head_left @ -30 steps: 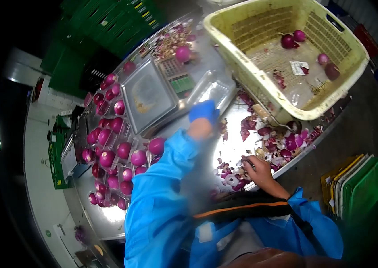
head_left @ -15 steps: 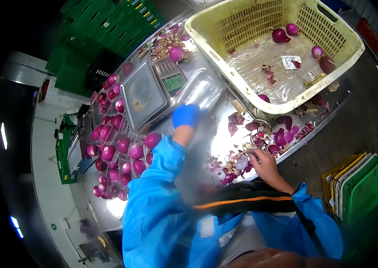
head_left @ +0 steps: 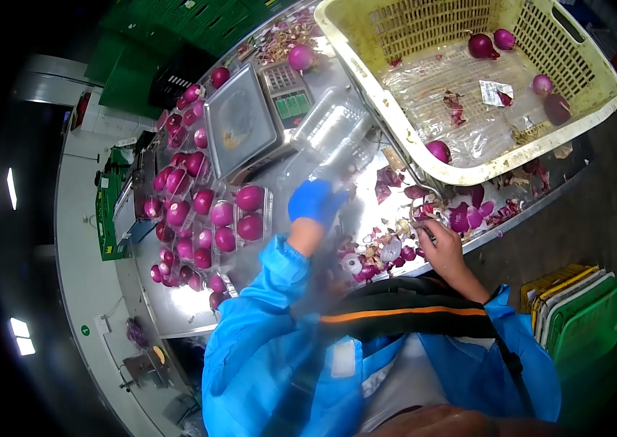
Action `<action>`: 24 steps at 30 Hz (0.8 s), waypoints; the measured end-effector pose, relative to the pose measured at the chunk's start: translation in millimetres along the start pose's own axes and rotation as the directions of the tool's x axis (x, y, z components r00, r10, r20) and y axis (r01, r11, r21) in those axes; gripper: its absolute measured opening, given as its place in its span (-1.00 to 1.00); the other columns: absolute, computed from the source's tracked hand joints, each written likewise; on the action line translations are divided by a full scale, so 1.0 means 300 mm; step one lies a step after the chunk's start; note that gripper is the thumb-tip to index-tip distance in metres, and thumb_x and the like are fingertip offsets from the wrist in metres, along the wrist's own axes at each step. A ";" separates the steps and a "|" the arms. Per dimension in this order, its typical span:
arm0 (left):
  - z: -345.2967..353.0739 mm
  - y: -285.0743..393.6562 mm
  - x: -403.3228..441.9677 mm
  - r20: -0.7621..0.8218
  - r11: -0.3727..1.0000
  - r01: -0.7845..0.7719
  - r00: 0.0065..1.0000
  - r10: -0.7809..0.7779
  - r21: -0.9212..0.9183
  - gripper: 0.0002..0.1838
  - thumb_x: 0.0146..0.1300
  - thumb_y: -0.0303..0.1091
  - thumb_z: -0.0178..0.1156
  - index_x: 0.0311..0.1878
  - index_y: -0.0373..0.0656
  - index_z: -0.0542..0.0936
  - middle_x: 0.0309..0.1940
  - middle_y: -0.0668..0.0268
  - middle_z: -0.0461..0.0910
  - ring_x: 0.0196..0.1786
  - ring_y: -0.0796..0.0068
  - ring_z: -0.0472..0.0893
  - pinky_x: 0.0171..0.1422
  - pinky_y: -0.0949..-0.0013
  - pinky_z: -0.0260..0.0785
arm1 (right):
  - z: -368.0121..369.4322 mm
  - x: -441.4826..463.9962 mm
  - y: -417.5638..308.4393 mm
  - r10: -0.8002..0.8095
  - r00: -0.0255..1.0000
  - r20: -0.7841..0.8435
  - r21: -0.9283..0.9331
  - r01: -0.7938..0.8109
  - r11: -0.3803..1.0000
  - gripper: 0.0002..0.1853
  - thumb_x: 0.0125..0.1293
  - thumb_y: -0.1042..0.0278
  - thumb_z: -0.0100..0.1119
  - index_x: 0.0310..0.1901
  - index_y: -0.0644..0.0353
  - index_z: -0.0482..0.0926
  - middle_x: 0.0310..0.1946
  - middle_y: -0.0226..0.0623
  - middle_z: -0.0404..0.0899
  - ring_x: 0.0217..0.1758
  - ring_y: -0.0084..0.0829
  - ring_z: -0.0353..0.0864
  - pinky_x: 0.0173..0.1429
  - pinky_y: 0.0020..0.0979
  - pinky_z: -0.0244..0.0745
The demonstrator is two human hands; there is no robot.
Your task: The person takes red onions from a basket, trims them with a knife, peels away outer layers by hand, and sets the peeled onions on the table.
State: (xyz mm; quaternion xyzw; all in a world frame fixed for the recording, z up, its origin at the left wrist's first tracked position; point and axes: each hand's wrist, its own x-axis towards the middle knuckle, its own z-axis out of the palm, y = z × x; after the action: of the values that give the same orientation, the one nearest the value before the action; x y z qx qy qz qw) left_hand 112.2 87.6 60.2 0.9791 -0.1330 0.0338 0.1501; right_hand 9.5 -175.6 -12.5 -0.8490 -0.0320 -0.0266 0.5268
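My left hand point(head_left: 315, 202), in a blue glove, is blurred over the metal table, at the lower edge of a clear plastic tray point(head_left: 310, 164). Its grip on the tray cannot be made out. More clear trays point(head_left: 334, 120) lie just beyond, beside a scale point(head_left: 239, 124). My bare right hand point(head_left: 442, 246) is closed round a small dark object, too small to name, above onion peelings point(head_left: 393, 250). On the left, red onions point(head_left: 202, 200) sit in clear trays, with two onions in the tray nearest my left sleeve.
A yellow crate point(head_left: 461, 175) with several red onions and scraps stands at the upper right. Green crates point(head_left: 199, 22) are at the back. Stacked green and yellow crates point(head_left: 589, 320) stand at the lower right, beyond the table edge. Onion skins point(head_left: 279, 44) lie past the scale.
My left hand moved left from the clear trays, and one tray now shows apart from the others, nearer the hand. My right hand stays by the peelings. The view has shifted.
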 end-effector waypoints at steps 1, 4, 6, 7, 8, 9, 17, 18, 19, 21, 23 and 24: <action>-0.012 0.013 0.004 0.074 0.999 0.027 0.997 -0.031 0.047 -0.78 0.22 -0.25 0.32 -0.43 -0.15 0.54 -0.43 0.08 0.54 -0.26 -0.06 0.55 -0.21 0.04 0.40 | 0.004 0.000 0.004 -0.014 1.000 -0.010 -0.001 0.014 1.000 -0.83 0.29 0.42 0.26 -0.10 0.21 0.63 -0.27 -0.08 0.67 -0.25 -0.04 0.69 -0.19 -0.19 0.57; 0.025 0.010 -0.023 -0.056 0.990 -0.136 0.989 0.138 0.038 -0.82 0.25 -0.25 0.30 -0.36 -0.13 0.60 -0.39 0.08 0.57 -0.25 -0.05 0.57 -0.19 0.07 0.42 | 0.018 -0.015 0.024 -0.038 0.999 -0.018 -0.018 0.038 0.999 -0.84 0.29 0.44 0.26 -0.11 0.22 0.62 -0.28 -0.08 0.67 -0.25 -0.03 0.69 -0.20 -0.19 0.57; 0.020 0.009 -0.050 0.056 0.994 -0.106 0.993 0.106 0.006 -0.84 0.27 -0.25 0.29 -0.32 -0.12 0.62 -0.37 0.08 0.59 -0.24 -0.03 0.59 -0.17 0.10 0.43 | 0.024 -0.029 0.028 -0.032 0.999 -0.006 -0.045 0.031 0.999 -0.83 0.29 0.43 0.27 -0.11 0.22 0.62 -0.29 -0.07 0.66 -0.26 -0.03 0.69 -0.21 -0.19 0.57; 0.017 0.008 -0.070 0.114 0.996 -0.089 0.989 0.089 -0.008 -0.85 0.28 -0.25 0.29 -0.29 -0.12 0.62 -0.35 0.08 0.60 -0.24 -0.03 0.59 -0.16 0.11 0.44 | 0.029 -0.035 0.028 -0.032 0.999 -0.007 -0.045 0.032 0.998 -0.83 0.28 0.44 0.27 -0.10 0.22 0.62 -0.29 -0.07 0.66 -0.26 -0.03 0.69 -0.21 -0.19 0.57; 0.017 0.001 -0.096 0.092 0.994 -0.090 0.991 0.095 -0.054 -0.84 0.27 -0.25 0.29 -0.29 -0.12 0.62 -0.35 0.08 0.60 -0.23 -0.03 0.60 -0.15 0.12 0.44 | 0.035 -0.039 0.027 -0.032 0.999 -0.010 -0.044 0.032 0.999 -0.82 0.28 0.44 0.27 -0.10 0.22 0.62 -0.29 -0.06 0.66 -0.26 -0.03 0.69 -0.21 -0.19 0.57; 0.020 -0.011 -0.124 0.069 0.991 -0.093 0.993 0.100 -0.098 -0.84 0.26 -0.25 0.30 -0.28 -0.12 0.62 -0.34 0.08 0.60 -0.23 -0.03 0.60 -0.15 0.13 0.45 | 0.043 -0.043 0.027 -0.032 0.999 -0.014 -0.043 0.032 0.999 -0.82 0.28 0.44 0.27 -0.10 0.22 0.62 -0.29 -0.06 0.66 -0.26 -0.03 0.69 -0.21 -0.20 0.57; 0.104 -0.052 -0.162 0.267 0.966 0.212 0.949 -0.168 -0.145 -0.66 0.18 -0.04 0.33 -0.33 -0.15 0.58 -0.35 0.06 0.59 -0.23 -0.04 0.59 -0.15 0.10 0.42 | 0.090 -0.064 -0.027 -0.047 0.999 0.022 -0.022 0.047 0.999 -0.85 0.34 0.43 0.23 -0.12 0.30 0.63 -0.28 -0.05 0.67 -0.24 -0.07 0.70 -0.21 -0.25 0.54; 0.096 -0.041 -0.137 0.348 0.970 0.227 0.919 -0.185 -0.083 -0.57 0.17 0.09 0.31 -0.32 -0.15 0.58 -0.33 0.07 0.59 -0.20 -0.03 0.58 -0.12 0.06 0.41 | 0.096 -0.066 -0.035 -0.049 0.998 0.029 -0.022 0.050 0.999 -0.85 0.34 0.43 0.23 -0.13 0.30 0.63 -0.28 -0.05 0.67 -0.25 -0.07 0.70 -0.21 -0.25 0.54; 0.093 -0.034 -0.128 0.425 0.971 0.237 0.881 -0.206 -0.020 -0.47 0.16 0.23 0.30 -0.32 -0.15 0.59 -0.31 0.07 0.60 -0.18 -0.02 0.58 -0.08 0.03 0.40 | 0.100 -0.068 -0.041 -0.051 0.998 0.037 -0.022 0.052 0.998 -0.85 0.34 0.43 0.23 -0.13 0.30 0.63 -0.28 -0.04 0.67 -0.25 -0.07 0.70 -0.21 -0.25 0.54; 0.114 -0.037 -0.147 0.316 0.967 0.214 0.935 -0.161 -0.141 -0.48 0.19 0.22 0.27 -0.31 -0.14 0.60 -0.31 0.07 0.60 -0.18 -0.01 0.58 -0.09 0.03 0.40 | 0.112 -0.073 -0.044 -0.046 0.998 0.047 -0.027 0.048 0.998 -0.85 0.34 0.43 0.23 -0.14 0.30 0.63 -0.29 -0.04 0.67 -0.26 -0.07 0.70 -0.20 -0.25 0.54; 0.153 -0.063 -0.165 0.192 0.952 0.165 0.974 -0.116 -0.259 -0.56 0.31 0.12 0.19 -0.28 -0.13 0.61 -0.30 0.07 0.58 -0.18 0.00 0.58 -0.10 0.02 0.40 | 0.129 -0.084 -0.034 -0.031 0.998 0.052 -0.036 0.033 0.999 -0.85 0.34 0.42 0.24 -0.14 0.31 0.63 -0.30 -0.04 0.67 -0.26 -0.06 0.70 -0.19 -0.25 0.55; 0.163 -0.074 -0.170 0.120 0.947 0.126 0.988 -0.095 -0.296 -0.62 0.33 0.04 0.19 -0.26 -0.13 0.61 -0.29 0.08 0.58 -0.18 0.00 0.57 -0.11 0.01 0.40 | 0.136 -0.090 -0.031 -0.033 0.998 0.049 -0.041 0.035 0.999 -0.85 0.32 0.42 0.24 -0.13 0.28 0.63 -0.29 -0.06 0.67 -0.27 -0.06 0.70 -0.20 -0.23 0.55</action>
State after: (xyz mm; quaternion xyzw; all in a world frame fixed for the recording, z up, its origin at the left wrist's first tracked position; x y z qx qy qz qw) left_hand 70.4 105.8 1.8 0.9509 -0.0891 -0.0464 0.2926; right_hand -17.7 -135.7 -24.3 -0.8594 -0.0586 -0.0159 0.5076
